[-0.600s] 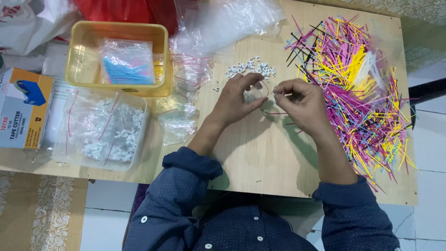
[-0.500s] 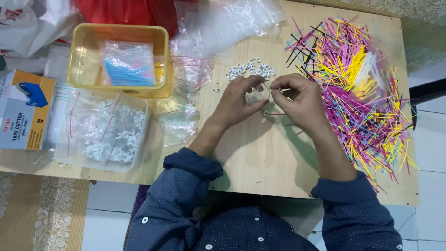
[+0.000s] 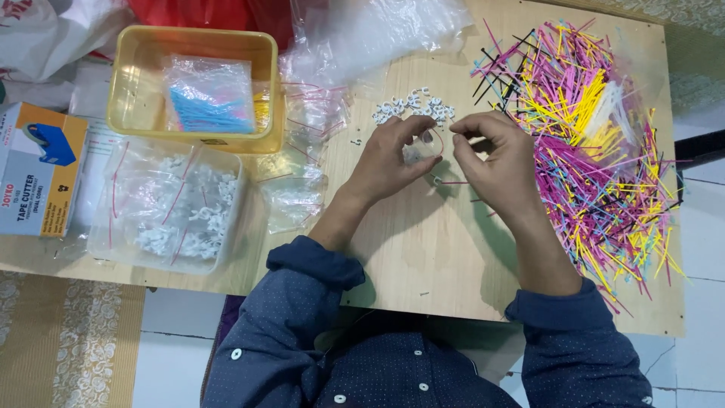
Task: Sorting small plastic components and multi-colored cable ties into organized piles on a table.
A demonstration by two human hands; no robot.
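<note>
Both hands meet over the middle of the wooden table point(image 3: 423, 264), close together so the fingertips can work on something tiny between them. The left hand point(image 3: 393, 155) is pinched shut on a small white clip point(image 3: 418, 153), thumb and forefinger curled round it; the right hand point(image 3: 495, 155) is likewise closed, its fingers bent inward as if nipping a thin pink stick point(image 3: 451, 182) that pokes out just below the two hands. How the stick and the clip join is hidden by the fingers.

Supplies sit within easy reach. Just beyond the left hand lies a little scatter of loose white clips point(image 3: 414, 106), near enough to pick from without stretching. To the outer side of the right hand spreads a big heap of coloured sticks point(image 3: 596, 151), pink, yellow, black and blue, almost touching the wrist.

Further off, past the left forearm, some clear plastic bags point(image 3: 302, 174) lie in a loose row, and beyond those a clear tub point(image 3: 170, 208) holding more bagged white clips. A yellow tray point(image 3: 192, 83) with a bag of blue sticks sits above it, and a cardboard box point(image 3: 34, 170) rests at the far edge.
</note>
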